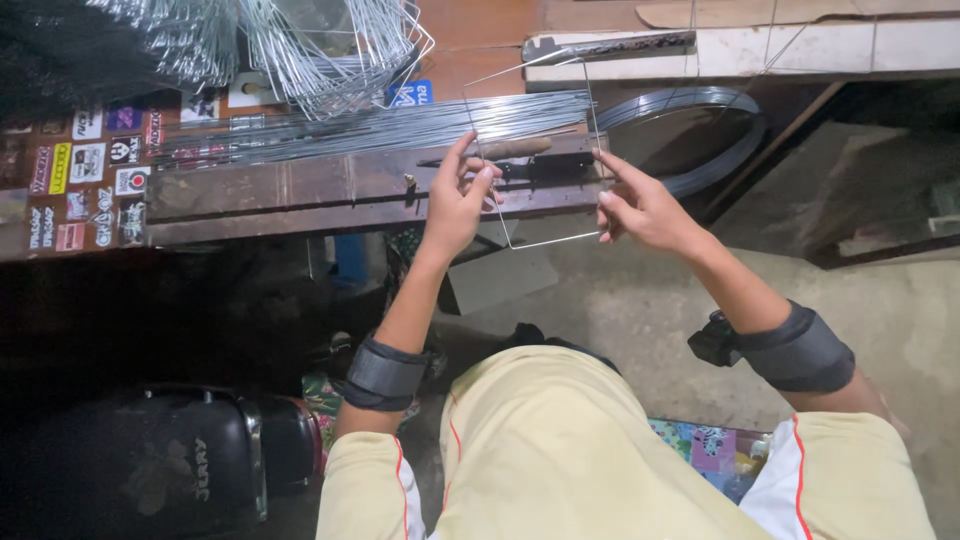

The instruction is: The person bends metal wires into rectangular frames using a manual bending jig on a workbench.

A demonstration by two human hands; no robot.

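A thin bent steel wire frame (552,240), roughly rectangular, is held up between both my hands over the edge of a wooden workbench (300,195). My left hand (455,205) pinches its left side between thumb and fingers. My right hand (640,210) grips the right side, index finger pointing along the wire. Each of my forearms wears a dark band. A bundle of straight steel wires (380,125) lies on the bench just beyond the frame. A wooden-handled tool (515,148) rests behind the frame.
A pile of finished bent wire frames (330,50) sits at the back left. A coil of wire (700,120) lies to the right on the bench. Stickers (90,165) cover the bench's left end. A black helmet (160,470) rests on the floor below left.
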